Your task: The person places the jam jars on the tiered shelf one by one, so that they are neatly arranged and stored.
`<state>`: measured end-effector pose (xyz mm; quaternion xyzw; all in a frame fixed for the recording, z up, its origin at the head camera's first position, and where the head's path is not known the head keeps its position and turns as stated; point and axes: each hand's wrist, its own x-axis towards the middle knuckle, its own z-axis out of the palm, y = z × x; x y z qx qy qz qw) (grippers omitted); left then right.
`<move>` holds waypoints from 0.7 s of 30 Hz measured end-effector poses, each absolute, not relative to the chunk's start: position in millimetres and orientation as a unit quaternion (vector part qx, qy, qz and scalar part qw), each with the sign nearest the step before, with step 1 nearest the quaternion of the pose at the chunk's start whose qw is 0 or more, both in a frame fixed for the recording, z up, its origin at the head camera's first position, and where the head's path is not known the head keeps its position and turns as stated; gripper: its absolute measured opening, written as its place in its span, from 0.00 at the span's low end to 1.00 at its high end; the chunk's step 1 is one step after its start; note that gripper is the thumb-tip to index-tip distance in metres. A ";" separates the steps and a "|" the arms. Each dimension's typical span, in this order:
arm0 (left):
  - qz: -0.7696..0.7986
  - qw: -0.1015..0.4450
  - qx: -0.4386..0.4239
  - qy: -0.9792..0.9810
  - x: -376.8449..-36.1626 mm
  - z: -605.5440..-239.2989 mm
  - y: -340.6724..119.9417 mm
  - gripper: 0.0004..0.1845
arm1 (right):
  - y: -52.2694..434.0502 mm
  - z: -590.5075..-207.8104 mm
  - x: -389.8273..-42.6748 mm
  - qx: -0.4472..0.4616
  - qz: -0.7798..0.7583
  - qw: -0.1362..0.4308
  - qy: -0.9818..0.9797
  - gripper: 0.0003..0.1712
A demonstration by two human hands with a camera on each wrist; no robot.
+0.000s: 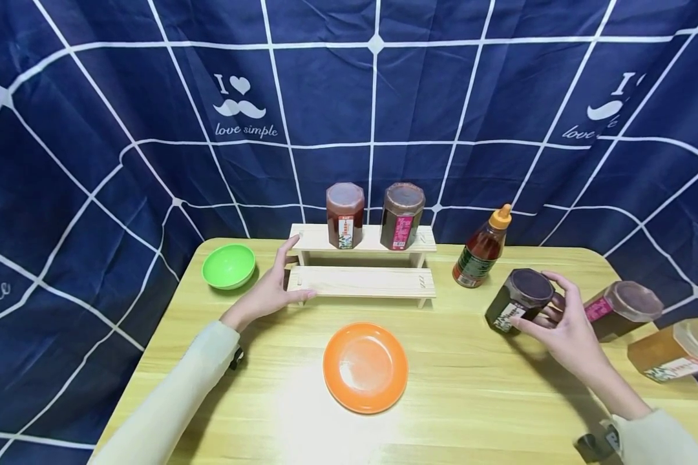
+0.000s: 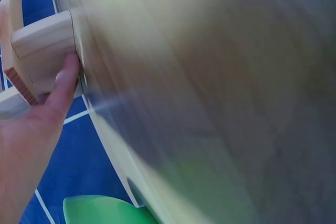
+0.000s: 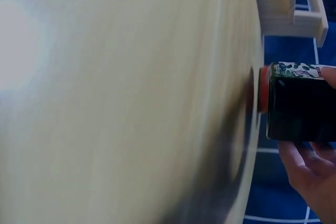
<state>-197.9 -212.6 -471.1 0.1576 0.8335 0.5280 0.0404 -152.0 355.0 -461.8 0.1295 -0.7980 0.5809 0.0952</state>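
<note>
Progress: two jars stand on the wooden rack, two more wait at the table's right edge | right hand clamps a dark jar near the sauce bottle | left hand rests with relaxed fingers on the rack's left end | writing: backdrop reads "love simple"; jar labels are illegible.

Looks like a staged home tabletop: light wooden table backed by navy grid-patterned cloth backdrop.
</note>
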 end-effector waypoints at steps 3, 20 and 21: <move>0.528 0.041 0.170 0.831 -198.4 -471.8 -214.5 0.67 | 347.7 -458.0 -151.3 0.131 0.568 0.099 -0.807 0.61; 0.522 0.039 0.182 0.833 -200.0 -472.5 -216.6 0.67 | 298.1 -430.4 -146.3 0.161 0.485 0.112 -0.852 0.63; 0.521 0.039 0.182 0.833 -199.7 -473.0 -217.0 0.67 | 295.0 -428.9 -146.1 0.166 0.481 0.113 -0.853 0.63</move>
